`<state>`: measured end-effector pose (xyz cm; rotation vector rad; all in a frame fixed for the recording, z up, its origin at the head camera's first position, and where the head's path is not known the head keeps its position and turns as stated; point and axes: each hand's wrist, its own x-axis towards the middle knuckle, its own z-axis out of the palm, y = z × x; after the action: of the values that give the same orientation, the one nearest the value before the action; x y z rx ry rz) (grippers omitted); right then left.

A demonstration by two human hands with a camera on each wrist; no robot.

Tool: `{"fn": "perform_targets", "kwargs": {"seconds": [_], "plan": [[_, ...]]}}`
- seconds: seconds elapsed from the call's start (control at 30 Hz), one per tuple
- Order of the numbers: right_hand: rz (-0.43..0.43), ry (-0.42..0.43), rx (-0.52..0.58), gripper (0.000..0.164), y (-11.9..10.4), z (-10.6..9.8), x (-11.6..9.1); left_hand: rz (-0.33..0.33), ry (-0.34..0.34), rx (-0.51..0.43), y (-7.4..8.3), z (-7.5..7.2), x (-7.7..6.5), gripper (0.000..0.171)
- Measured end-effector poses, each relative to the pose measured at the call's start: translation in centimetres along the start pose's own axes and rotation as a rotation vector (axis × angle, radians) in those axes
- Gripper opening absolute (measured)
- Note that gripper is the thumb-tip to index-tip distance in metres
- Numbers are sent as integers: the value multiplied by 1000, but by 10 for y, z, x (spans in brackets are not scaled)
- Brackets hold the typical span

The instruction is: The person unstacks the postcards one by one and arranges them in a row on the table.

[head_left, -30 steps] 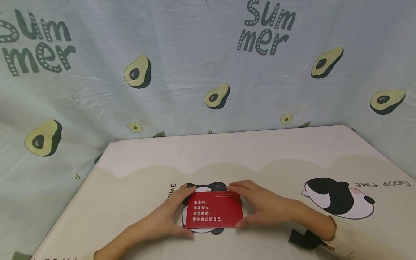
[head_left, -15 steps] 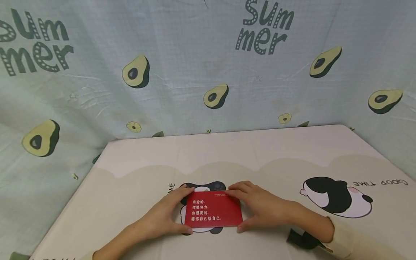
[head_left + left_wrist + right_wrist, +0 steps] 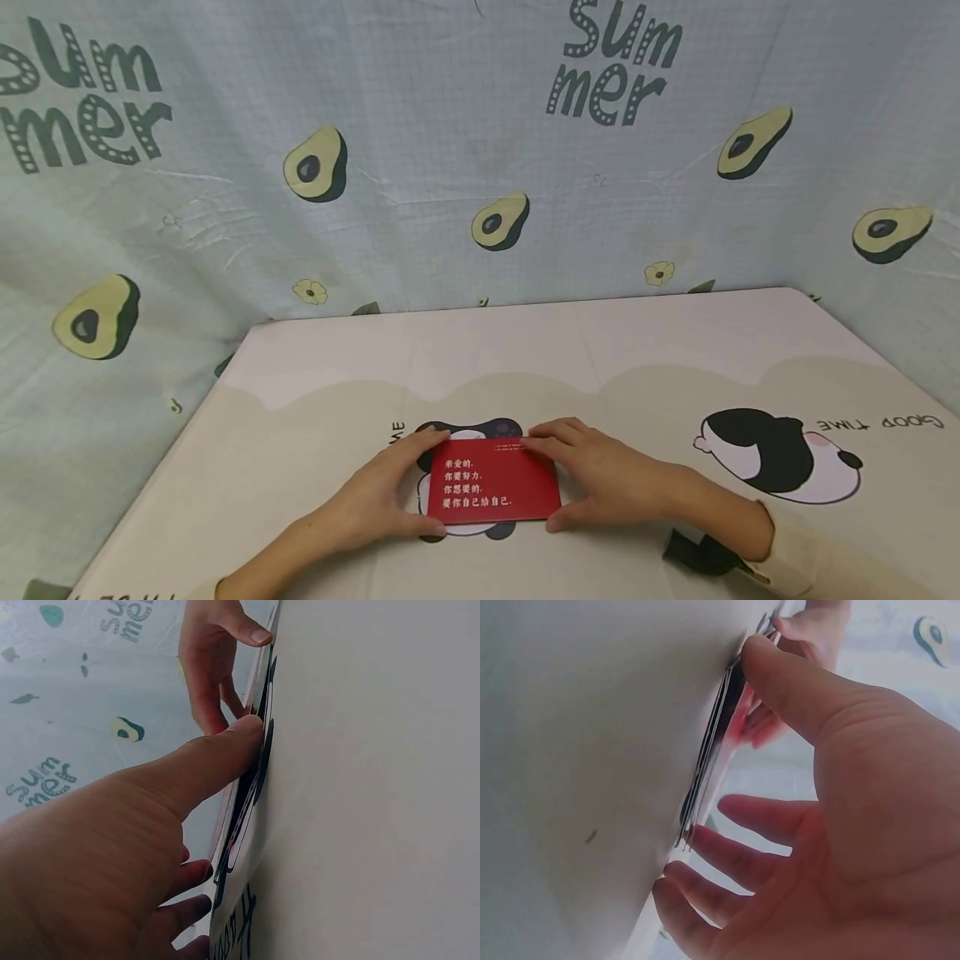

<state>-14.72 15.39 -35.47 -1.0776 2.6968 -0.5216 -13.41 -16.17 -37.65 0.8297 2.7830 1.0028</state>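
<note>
A flat red card [image 3: 495, 481] with white Chinese characters lies at the middle of the table, over a printed panda. My left hand [image 3: 371, 504] spans its left side, thumb at the near corner and index finger at the far one. On the right side, my right hand [image 3: 607, 479] holds it the same way, its fingers at the far corner and its thumb at the near one. The right wrist view shows the thumb and loosely bent fingers of the right hand [image 3: 832, 802]. In the left wrist view the left hand's [image 3: 135, 825] thumb hides part of the card's edge.
The table [image 3: 322, 358] has a pale printed cloth with a cartoon dog [image 3: 780, 457] at the right. A black object [image 3: 701, 554] lies partly hidden by the right forearm. Behind hangs a curtain [image 3: 420, 108] with avocado prints.
Both hands stay at the card's sides. The whole view shifts slightly; the right thumb and fingers sit almost as before, and the card has hardly moved.
</note>
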Motion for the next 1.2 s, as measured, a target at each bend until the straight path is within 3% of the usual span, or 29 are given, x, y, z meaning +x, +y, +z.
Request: {"fn": "perform_targets", "kwargs": {"seconds": [0.17,0.47,0.6,0.83,1.07,1.2], "plan": [[31,-17,39,88,-2,-3,0,6,-9,-43,-1,0,0,89],[35,-10,107,91,-1,-10,2,119,21,-95,-2,0,4,88],[21,22,118,91,0,-13,5,140,37,-134,-1,-2,4,87],[-9,98,115,89,1,-19,15,70,91,-234,-2,-9,6,92],[-41,125,119,88,-1,-24,28,57,192,-240,-2,-21,9,92],[-52,152,108,86,-3,-30,36,62,223,-199,-5,-28,15,91]]}}
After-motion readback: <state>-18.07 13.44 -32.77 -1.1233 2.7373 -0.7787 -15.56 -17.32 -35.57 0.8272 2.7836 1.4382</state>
